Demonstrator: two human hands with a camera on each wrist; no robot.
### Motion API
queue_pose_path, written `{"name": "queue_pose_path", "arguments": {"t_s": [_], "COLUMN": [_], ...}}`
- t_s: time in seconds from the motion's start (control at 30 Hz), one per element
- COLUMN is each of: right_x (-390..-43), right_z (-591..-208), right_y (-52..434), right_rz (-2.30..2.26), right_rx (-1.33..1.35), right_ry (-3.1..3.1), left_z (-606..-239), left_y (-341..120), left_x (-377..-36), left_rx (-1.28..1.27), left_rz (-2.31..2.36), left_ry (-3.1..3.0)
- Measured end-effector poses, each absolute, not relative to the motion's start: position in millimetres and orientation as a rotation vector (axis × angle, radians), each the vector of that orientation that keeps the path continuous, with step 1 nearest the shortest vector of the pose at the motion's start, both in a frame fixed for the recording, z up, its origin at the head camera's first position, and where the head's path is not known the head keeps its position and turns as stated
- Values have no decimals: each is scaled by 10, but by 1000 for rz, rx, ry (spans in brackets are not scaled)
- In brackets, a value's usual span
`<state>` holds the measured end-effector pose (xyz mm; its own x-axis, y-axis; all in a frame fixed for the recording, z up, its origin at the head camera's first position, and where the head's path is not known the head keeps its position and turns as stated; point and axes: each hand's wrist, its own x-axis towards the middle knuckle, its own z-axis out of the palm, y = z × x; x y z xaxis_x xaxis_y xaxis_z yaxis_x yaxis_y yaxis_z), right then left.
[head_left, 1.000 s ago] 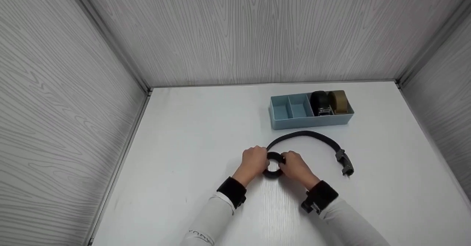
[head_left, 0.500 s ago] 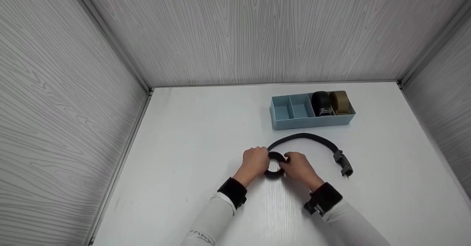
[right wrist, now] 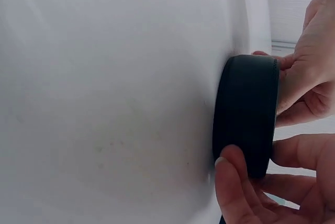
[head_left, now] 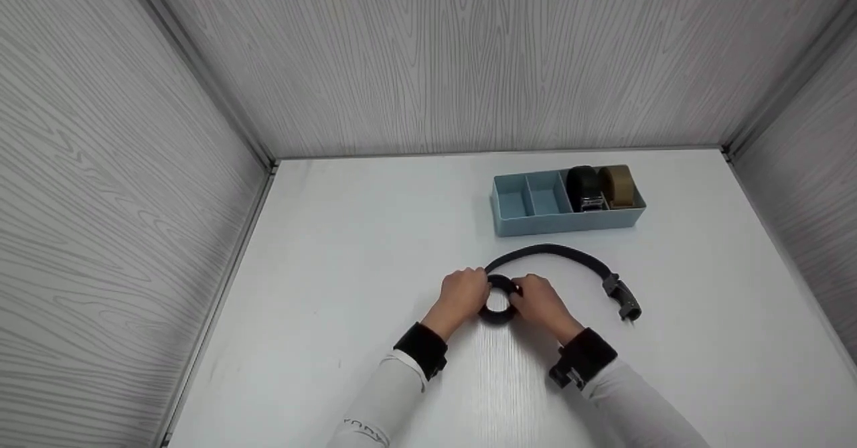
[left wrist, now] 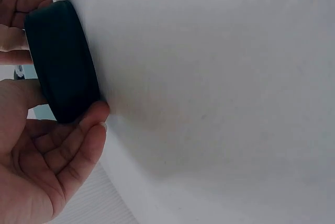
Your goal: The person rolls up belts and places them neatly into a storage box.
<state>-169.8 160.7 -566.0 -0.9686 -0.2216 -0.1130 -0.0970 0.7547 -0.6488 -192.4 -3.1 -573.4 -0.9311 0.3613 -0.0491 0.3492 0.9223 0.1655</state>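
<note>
Both hands hold a black belt, coiled into a ring (head_left: 496,317) that stands on its edge on the white table. My left hand (head_left: 463,294) pinches the coil's left side, with thumb and fingers at its edges in the left wrist view. On the opposite side my right hand (head_left: 541,304) pinches it too; in the right wrist view its fingertips (right wrist: 233,171) lie against the outer face of the coil (right wrist: 246,109). From the coil the loose strap (head_left: 549,249) arcs away to the right. It ends in a dark grey buckle (head_left: 622,299) lying on the table.
Behind the strap stands a blue divided box (head_left: 569,222). In its right-hand compartments sit a black rolled belt (head_left: 584,187) and a tan rolled belt (head_left: 619,187); the two left ones hold nothing visible. Grey wood-patterned panels (head_left: 428,66) wall the table at back and sides.
The right hand eased slightly off the coil, then came back against it. The loose strap's arc drew nearer to the hands, and the buckle slid a little left. The left hand stayed nearly still.
</note>
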Motion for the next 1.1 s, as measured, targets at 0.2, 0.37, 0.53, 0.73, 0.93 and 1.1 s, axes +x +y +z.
{"name": "queue_pose_path", "arguments": {"t_s": [0.2,0.37,0.53,0.73,0.93,1.1], "right_x": [-1727,-1701,-1661,-1696,-1706,-1676], "right_z": [-5704,-5678,-5633,-5634,-5629,-5622], "right_y": [1625,1654,1654,1597,1569,1587], "right_rz": [-1011,-1104,-1130,-1034,-922,-953], "right_rx": [-269,-153,-85,-161,-232,-149], "right_ry": [2772,2668,2614,2646,2720,2742], "left_z": [-5743,-5738,-5706,-5659,-5670,-5688], "left_y": [-22,9,13,6,-9,-5], "left_x": [-1938,-1938,-1933,-1926,-1949,-1957], "left_rx": [538,485,468,521,562,565], "left_rz": [233,249,256,365,432,423], "left_ry": [2996,3007,3038,2960,2958,2978]}}
